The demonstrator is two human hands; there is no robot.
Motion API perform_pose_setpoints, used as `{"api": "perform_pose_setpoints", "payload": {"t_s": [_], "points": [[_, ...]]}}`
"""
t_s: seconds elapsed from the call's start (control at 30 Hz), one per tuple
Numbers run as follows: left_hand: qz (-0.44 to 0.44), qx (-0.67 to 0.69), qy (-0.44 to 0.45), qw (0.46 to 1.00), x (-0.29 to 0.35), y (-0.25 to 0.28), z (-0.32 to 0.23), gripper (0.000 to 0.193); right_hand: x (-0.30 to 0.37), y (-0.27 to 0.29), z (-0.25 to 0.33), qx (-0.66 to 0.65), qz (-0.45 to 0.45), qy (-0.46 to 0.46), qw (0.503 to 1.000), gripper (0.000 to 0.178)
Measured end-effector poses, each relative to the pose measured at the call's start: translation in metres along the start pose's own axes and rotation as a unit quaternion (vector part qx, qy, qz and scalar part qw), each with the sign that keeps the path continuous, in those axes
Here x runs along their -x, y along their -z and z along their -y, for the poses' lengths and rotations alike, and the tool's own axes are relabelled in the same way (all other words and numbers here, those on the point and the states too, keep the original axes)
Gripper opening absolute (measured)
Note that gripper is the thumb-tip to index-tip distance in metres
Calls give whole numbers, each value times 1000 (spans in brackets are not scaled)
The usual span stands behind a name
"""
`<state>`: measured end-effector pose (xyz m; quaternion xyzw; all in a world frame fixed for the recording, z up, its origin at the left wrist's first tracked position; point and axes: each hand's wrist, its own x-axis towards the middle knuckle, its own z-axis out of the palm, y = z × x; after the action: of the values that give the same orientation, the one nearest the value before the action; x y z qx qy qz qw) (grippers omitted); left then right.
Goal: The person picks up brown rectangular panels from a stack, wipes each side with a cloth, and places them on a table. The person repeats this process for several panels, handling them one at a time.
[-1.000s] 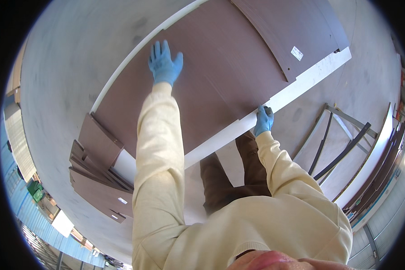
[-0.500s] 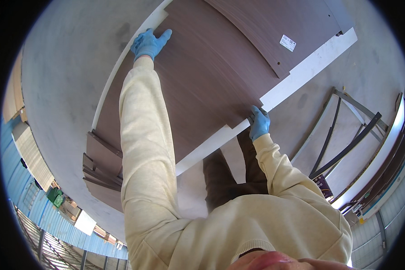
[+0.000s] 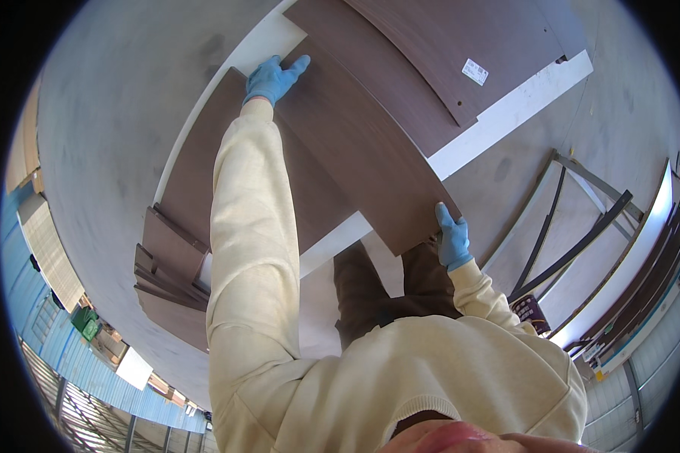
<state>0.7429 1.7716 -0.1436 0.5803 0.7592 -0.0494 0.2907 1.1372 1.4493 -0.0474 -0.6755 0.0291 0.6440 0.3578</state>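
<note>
A long dark-brown panel (image 3: 370,162) lies tilted between my hands, lifted off the boards under it at its near end. My left hand (image 3: 274,78), in a blue glove, grips its far left part, thumb spread over the face and the other fingers along the edge. At the near right corner, my right hand (image 3: 452,235), also gloved in blue, is closed around the edge with the thumb on top. Another brown panel (image 3: 310,185) lies beneath on the left, over a white board (image 3: 340,240) whose near edge sticks out.
A further brown panel with a white label (image 3: 474,72) lies at the far right. Short brown strips (image 3: 177,260) are piled at the left. A metal frame (image 3: 582,219) stands on the right beside a dark box (image 3: 531,313) and a stack of long boards (image 3: 627,279).
The brown panel has been pulled toward me and to the right, uncovering another panel and more white board. My right hand moved nearer my body; my left shifted right.
</note>
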Motion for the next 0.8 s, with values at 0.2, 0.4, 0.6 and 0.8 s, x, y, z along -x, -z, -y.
{"api": "perform_pose_setpoints", "payload": {"t_s": [0.2,0.4,0.6,0.8], "points": [[15,17,40,999,33,38,-20,95,54,12,41,102,166,83,977,42],[-301,251,98,915,179,72,16,96,97,24,119,70,223,-14,972,49],[-233,802,253,487,414,46,46,103,102,-6,162,203,340,-19,918,60],[-215,941,155,211,556,23,28,81,108,-99,176,380,507,-40,772,64]]}}
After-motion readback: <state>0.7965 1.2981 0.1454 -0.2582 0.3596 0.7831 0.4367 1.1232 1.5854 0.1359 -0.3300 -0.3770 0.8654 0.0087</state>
